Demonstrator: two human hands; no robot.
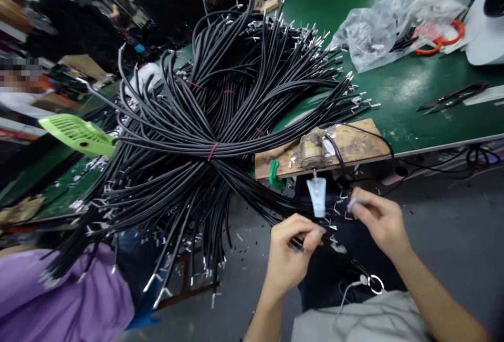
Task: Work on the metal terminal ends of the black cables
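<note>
Near the lower middle, my left hand [291, 252] is closed around a black cable whose stripped silvery end [337, 245] points right. My right hand [380, 218] is to its right, thumb and fingers pinched together on something small and whitish that is blurred. A large pile of black cables [205, 142] with bare wire ends spreads across the bench, tied in bundles with red ties. Just above my hands, a light-blue funnel-like piece [317, 197] hangs from a small motor [311, 150] fixed on a wooden board [362, 134].
A green clamp [275, 175] grips the board at the bench edge. Orange-handled scissors [441, 40], a clear plastic bag [374, 32] and dark snips [452, 97] lie on the green bench [417, 126]. A light-green fan [79, 134] stands left. A person in a purple top [74, 294] sits lower left.
</note>
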